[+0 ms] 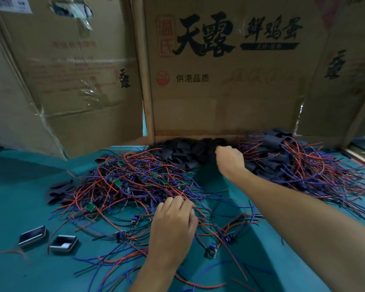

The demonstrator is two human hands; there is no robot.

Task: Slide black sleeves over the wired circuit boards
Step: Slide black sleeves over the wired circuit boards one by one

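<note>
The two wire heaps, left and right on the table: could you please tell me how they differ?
The left heap shows bare green boards among its wires; the right heap has black sleeves over its wires. The left hand rests on the left heap; the right heap lies untouched. Both have red and blue wires.

The middle carton (230, 66) reads 天露, 鲜鸡蛋 and 供港品质, with a red seal 温氏; the left carton (76, 70) and right carton (343, 81) show 天露.

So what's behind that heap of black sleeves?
Right behind the heap of black sleeves stands a printed cardboard box. The right hand reaches into the heap, fingertips hidden. What the sleeves bury cannot be seen.
</note>
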